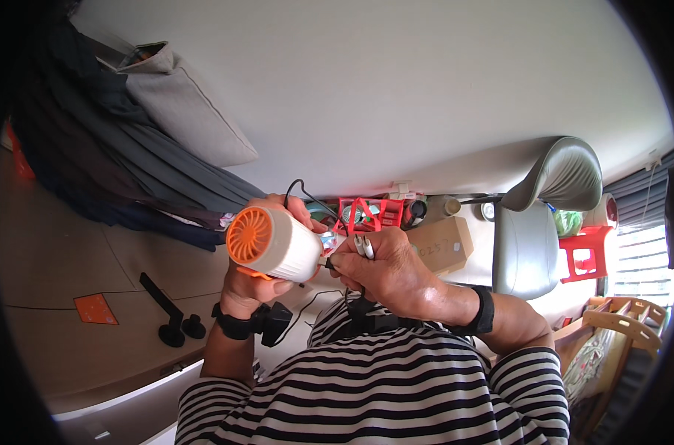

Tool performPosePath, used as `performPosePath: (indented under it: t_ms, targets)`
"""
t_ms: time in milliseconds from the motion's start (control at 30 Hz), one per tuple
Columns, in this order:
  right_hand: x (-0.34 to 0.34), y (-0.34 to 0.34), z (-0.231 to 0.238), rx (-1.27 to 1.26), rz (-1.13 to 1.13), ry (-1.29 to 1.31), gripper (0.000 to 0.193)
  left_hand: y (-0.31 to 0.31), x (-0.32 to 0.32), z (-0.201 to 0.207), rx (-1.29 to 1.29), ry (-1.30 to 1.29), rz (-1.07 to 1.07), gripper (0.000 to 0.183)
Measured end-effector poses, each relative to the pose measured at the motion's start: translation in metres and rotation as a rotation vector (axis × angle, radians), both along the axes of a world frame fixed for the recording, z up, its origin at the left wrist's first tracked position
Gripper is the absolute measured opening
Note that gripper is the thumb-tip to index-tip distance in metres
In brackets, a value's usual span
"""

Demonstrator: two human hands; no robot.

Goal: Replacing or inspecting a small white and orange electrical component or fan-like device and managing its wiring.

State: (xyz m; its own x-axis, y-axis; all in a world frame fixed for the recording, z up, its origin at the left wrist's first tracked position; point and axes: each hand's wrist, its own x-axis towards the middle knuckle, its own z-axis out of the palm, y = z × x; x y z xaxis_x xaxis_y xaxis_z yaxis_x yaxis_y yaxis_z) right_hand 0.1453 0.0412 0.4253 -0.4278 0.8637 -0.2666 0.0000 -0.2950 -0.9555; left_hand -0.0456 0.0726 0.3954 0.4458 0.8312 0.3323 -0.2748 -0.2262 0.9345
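Note:
My left hand [246,291] is wrapped around a white portable fan [291,248], its orange slotted grille [250,236] tilted to the left. Close to the fan's right end, my right hand [390,274] pinches a small dark cable plug [329,262]. Whether the plug's tip sits inside the fan or just touches it, I cannot tell. White connector ends [364,247] of a cable stick up between the right fingers. A thin black cable [300,182] loops above the left fingers and runs down toward the right hand.
On the left table lie an orange card [96,309] and a black stand [162,311]. Dark clothes [136,163] and a grey cushion [192,111] are behind it. Beyond my right hand are a red basket [385,215], a cardboard box [455,248], a grey chair [526,248] and a red stool [587,252].

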Motion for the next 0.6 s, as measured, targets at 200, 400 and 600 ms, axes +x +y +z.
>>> performPosePath:
  t_ms: [200,400,600]
  targets:
    - [-0.001,-0.003,0.010,-0.073,-0.018,0.106,0.021,-0.005,0.005,0.001,-0.262,-0.264,0.104,0.057]
    - [-0.005,-0.003,0.009,-0.044,-0.018,0.168,0.021,-0.003,0.003,-0.001,-0.267,-0.314,0.015,0.051]
    - [-0.010,0.000,0.017,-0.123,-0.065,0.155,0.023,-0.001,0.004,-0.003,-0.231,-0.299,0.018,0.053]
